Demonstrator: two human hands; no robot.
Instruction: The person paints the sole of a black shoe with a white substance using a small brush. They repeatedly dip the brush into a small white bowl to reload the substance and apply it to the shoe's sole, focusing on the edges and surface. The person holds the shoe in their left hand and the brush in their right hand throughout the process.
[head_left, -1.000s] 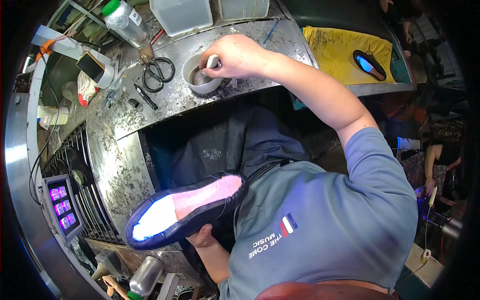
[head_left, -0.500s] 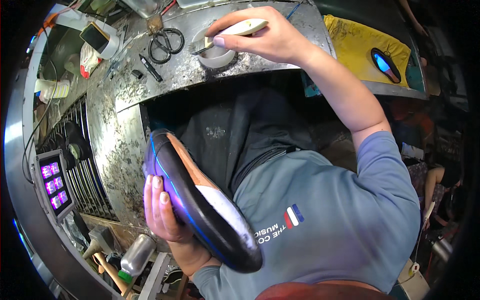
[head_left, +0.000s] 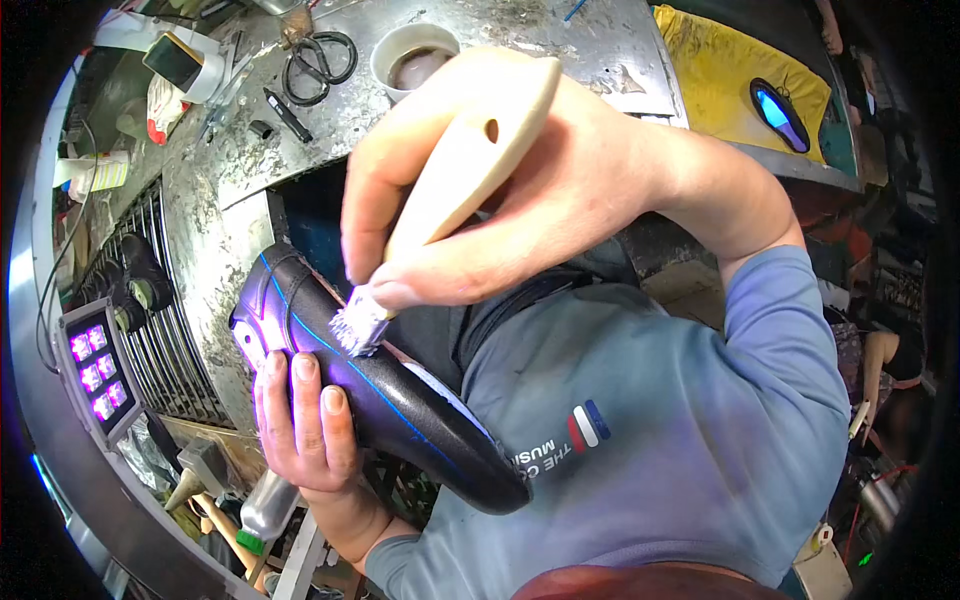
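A black shoe upper [head_left: 400, 385] with a thin blue line along its side lies tilted across my lap. My left hand [head_left: 308, 425] is closed on it, the fingers showing against its side. In my right hand [head_left: 560, 190] is a brush [head_left: 475, 150] with a pale handle and a hole near its end. White, coated bristles touch the shoe's lower edge, near the line. The brush hides part of the underside. Beyond my right hand, a white bowl [head_left: 412, 42] on the bench has a little liquid in it.
Black-handled scissors [head_left: 320, 68] and a black marker [head_left: 287, 115] lie on the stained metal bench [head_left: 230, 150]. A lit purple lamp panel [head_left: 99, 370] is at left. Another shoe piece [head_left: 780, 115] rests on a yellow cloth [head_left: 710, 60] at the far right.
My right hand has brought the brush from the bowl to the shoe's edge, and the bristles now look white. The shoe has turned in my left hand, showing more of its side.
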